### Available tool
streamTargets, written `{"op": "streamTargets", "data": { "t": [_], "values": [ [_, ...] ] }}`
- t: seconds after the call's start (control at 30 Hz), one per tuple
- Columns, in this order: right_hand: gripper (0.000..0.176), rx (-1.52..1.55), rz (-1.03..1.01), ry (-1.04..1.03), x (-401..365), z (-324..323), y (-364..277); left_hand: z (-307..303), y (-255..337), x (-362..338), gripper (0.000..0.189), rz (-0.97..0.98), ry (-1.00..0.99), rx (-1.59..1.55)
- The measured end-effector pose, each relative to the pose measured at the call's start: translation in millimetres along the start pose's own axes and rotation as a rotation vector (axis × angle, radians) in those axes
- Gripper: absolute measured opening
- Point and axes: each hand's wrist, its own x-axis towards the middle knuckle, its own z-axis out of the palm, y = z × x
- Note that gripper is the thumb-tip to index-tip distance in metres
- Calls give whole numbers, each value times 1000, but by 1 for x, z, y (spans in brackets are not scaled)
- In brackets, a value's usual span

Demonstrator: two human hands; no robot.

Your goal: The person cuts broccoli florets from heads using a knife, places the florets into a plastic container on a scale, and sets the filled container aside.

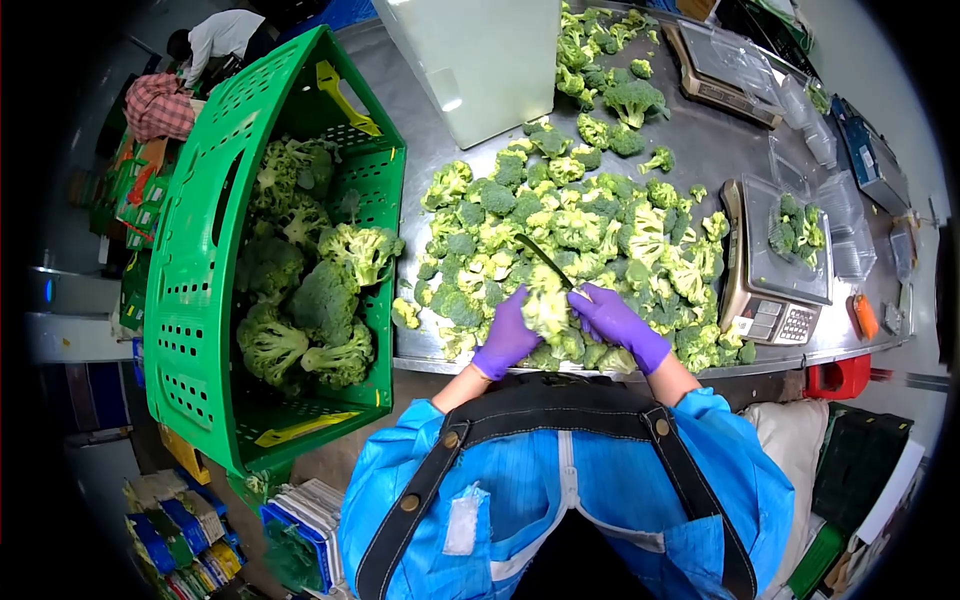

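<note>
Purple gloves cover both hands. My left hand (508, 335) is closed round the side of a pale green broccoli head (545, 308), low over the front of the table. My right hand (612, 318) grips a knife with a dark, thin blade (543, 258) that points up and to the left, across the top of that head. The knife's handle is hidden in the glove. Around and beyond both hands lies a wide pile of cut broccoli florets (580, 220). At the left, a green crate (190, 300) tipped toward the table holds several large broccoli heads (325, 300).
A scale (780, 315) with a floret-filled tray stands at the right, another scale (725, 75) behind it. Clear plastic trays (848, 225) and an orange object (865, 315) lie farther right. A pale bin (480, 70) stands behind the pile. Two people (225, 35) are at the upper left.
</note>
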Motion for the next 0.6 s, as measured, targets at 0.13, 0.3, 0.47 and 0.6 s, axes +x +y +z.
{"op": "streamTargets", "data": {
  "t": [0.13, 0.3, 0.47, 0.6],
  "values": [
    [40, -24, -198, 182, -14, 0, -4, -31, -50, -11, 58, 69, -2, 165],
    [35, -448, -530, 211, -17, 13, -3, -82, -12, -69, 60, -374, -411, -520],
    [36, -372, -529, 245, -11, 16, 16, -141, -77, -197, 56, -1068, -412, -679],
    [32, -370, -461, 200, -14, 23, 10, -143, -240, -293, 47, -1173, -310, -431]
  ]
}}
